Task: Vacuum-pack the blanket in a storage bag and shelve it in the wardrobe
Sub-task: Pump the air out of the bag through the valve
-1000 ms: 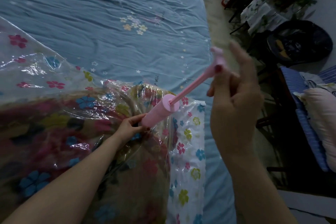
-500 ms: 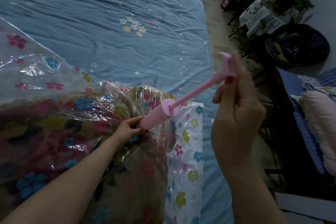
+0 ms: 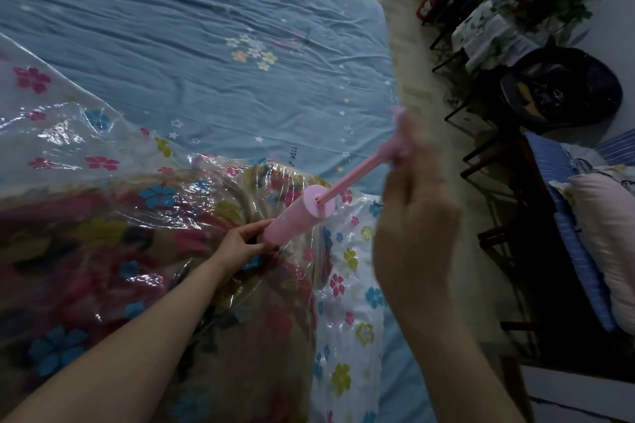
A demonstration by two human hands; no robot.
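Both hands grip the pink pump (image 3: 298,220): left hand (image 3: 240,244) its barrel, right hand (image 3: 412,216) its raised plunger

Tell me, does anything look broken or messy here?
Nothing looks broken or spilled. The left hand holds the pink hand pump on the flowered storage bag; the right hand grips its pulled-out handle. The bag is still puffy and crinkled, the blue bedsheet wrinkled.

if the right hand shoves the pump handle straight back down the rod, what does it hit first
Probably the flat top of the pink pump, which the left hand steadies on the storage bag. The right hand grips the handle with the rod drawn out; depth is unclear.
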